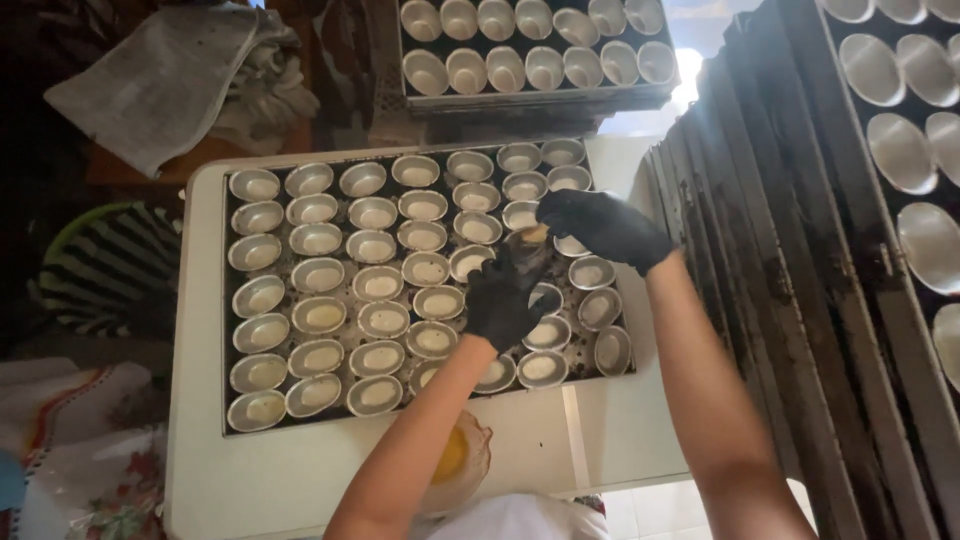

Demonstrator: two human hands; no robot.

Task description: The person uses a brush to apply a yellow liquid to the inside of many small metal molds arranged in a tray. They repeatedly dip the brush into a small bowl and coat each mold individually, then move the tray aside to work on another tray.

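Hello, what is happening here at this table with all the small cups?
A person in black gloves works over a dark baking tray full of small metal moulds, most holding pale batter. The left hand and the right hand meet above the tray's right side, holding a small item between them; what it is cannot be told. A bowl with yellow liquid sits near the table's front edge.

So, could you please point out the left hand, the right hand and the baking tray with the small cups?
left hand (503,303), head view, on the back of the black glove.
right hand (600,225), head view, on the glove's knuckles.
baking tray (229,300), head view, on its left rim.
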